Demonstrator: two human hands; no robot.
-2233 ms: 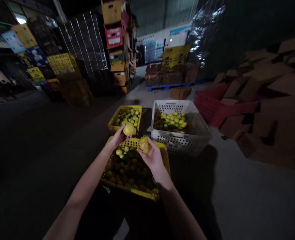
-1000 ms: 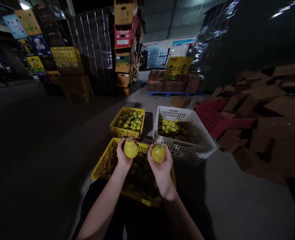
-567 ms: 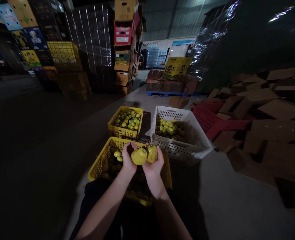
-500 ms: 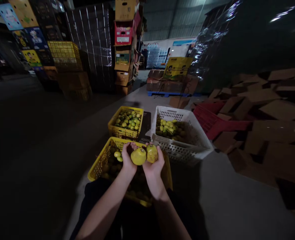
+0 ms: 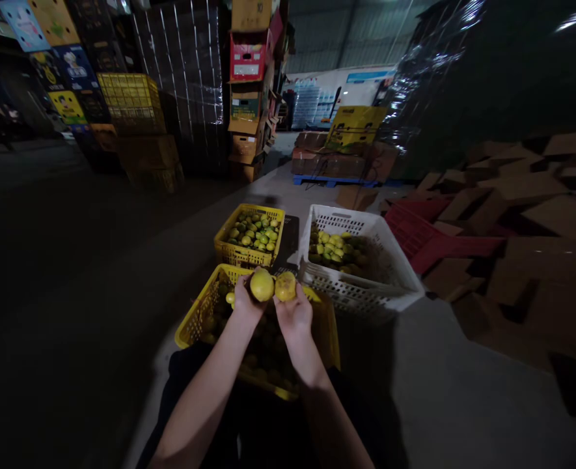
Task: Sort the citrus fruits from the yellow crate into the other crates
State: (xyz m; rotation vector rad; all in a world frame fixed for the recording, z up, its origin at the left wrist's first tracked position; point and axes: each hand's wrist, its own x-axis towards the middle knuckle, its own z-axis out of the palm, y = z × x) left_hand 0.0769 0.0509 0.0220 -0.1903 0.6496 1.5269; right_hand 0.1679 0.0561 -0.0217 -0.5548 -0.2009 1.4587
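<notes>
Above the near yellow crate (image 5: 184,332), my left hand (image 5: 246,303) holds a smooth yellow fruit (image 5: 261,285). Beside it, my right hand (image 5: 295,312) grips another yellow fruit (image 5: 286,286) with brownish patches on its skin. The two fruits are side by side, close together. Dim fruit fills the near crate under my forearms. Beyond it stands a smaller-looking yellow crate (image 5: 224,251) full of green and yellow fruit (image 5: 254,232). A white crate (image 5: 390,283) to the right holds similar fruit (image 5: 334,247), mostly on its left side.
Flattened cardboard (image 5: 551,260) and a red crate (image 5: 419,238) lie on the right. Further back are stacked boxes (image 5: 246,104), a blue pallet (image 5: 334,180) with cartons, a wrapped stack (image 5: 185,91) and yellow crates (image 5: 131,101) on the left.
Both hands have moved slightly up and the fruits have turned in them. The patchy fruit has shifted left and shows another side. The view has shifted a little.
</notes>
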